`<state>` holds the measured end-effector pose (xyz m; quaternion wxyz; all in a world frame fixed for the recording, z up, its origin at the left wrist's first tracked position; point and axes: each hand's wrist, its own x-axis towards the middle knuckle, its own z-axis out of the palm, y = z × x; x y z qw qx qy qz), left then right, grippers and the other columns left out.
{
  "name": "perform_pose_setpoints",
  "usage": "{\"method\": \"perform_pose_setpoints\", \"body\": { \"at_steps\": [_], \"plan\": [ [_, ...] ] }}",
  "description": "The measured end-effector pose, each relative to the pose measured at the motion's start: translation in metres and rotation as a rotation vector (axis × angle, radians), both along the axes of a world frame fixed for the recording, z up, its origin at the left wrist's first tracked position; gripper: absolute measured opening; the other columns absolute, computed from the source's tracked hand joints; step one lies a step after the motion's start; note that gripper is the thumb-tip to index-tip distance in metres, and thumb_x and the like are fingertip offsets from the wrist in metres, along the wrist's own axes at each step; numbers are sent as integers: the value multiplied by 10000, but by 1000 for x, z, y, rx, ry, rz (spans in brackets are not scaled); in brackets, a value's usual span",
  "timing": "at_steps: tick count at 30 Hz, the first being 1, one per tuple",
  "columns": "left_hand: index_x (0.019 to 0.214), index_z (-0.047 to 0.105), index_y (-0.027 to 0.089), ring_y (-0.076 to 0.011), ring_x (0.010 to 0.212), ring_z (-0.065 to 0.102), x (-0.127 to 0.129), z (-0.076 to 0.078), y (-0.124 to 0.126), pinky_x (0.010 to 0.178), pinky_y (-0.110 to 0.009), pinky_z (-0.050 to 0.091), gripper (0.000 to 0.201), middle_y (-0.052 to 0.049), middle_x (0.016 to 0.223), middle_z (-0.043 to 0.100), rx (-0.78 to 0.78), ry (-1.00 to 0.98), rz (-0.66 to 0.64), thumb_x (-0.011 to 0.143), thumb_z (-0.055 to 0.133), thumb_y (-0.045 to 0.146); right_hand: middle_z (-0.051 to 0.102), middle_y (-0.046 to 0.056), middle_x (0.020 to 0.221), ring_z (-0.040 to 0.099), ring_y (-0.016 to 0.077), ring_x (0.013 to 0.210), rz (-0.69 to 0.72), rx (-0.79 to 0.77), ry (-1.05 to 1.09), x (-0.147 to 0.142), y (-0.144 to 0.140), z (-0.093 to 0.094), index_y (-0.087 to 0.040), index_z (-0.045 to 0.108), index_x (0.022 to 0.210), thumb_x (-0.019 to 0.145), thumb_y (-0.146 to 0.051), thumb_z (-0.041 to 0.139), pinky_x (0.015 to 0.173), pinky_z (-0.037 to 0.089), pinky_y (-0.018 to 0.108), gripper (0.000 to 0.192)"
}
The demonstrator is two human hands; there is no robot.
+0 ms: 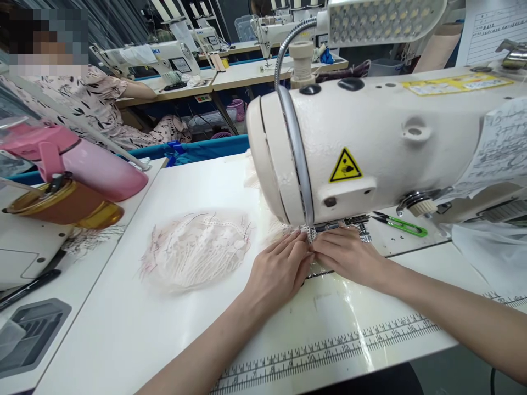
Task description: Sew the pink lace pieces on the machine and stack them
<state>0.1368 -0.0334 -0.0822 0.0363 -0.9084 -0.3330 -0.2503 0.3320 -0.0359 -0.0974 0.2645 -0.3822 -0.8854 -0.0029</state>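
At the needle end of a white sewing machine (370,137), both hands are close together on a strip of white lace trim (312,233). My left hand (274,269) is closed, fingers together and pressed on the lace and sheer fabric (274,227) left of the needle area. My right hand (349,255) is closed too, its bent fingers holding the lace just right of it. The needle and presser foot are mostly hidden by the machine head and my fingers. A heap of sheer whitish lace pieces (197,249) with loose threads lies to the left.
Green thread snips (401,224) lie behind my right hand. A printed ruler (329,351) runs along the table's front edge. A pink bottle (90,159) and an amber cup (66,203) stand left. Another person (94,104) sits by other sewing machines (164,60).
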Motion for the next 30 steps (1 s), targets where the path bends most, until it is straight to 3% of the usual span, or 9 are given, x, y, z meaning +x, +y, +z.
{"method": "perform_pose_setpoints", "body": {
  "at_steps": [5,12,17,24,30],
  "plan": [
    [1173,552,106,-231,1143,605,-2,-1,0,946,-380,550,340,-109,1153,678,-33,1,-6,840,493,136,689,14,884,617,140,913,17,-18,32,1,-2,1,-185,618,950,899,-121,452,763,410,282,185],
    [1051,630,160,-198,1134,611,-4,2,1,981,-377,527,220,-67,1172,675,-103,-30,-19,927,450,188,677,-5,856,597,117,793,62,-118,70,3,3,-2,-202,613,910,922,-184,462,723,418,271,153],
    [1141,610,133,-219,1124,617,-5,-2,1,969,-374,536,303,-85,1159,680,-75,-43,-19,870,563,259,685,-2,864,605,118,819,76,-73,71,4,2,-1,-201,635,871,931,-192,465,730,422,264,180],
    [1195,605,118,-244,1156,593,-9,-4,1,1010,-429,502,375,-108,1230,635,-4,76,-34,836,519,183,702,-14,876,614,124,848,29,58,34,3,-6,1,-230,668,890,885,-91,486,807,428,284,229],
    [1195,609,101,-254,1156,593,-8,-3,2,997,-435,514,387,-117,1231,631,4,92,-30,825,523,171,694,-11,850,609,121,830,45,57,32,2,-4,0,-223,670,875,890,-84,478,798,436,281,237]
  ]
}}
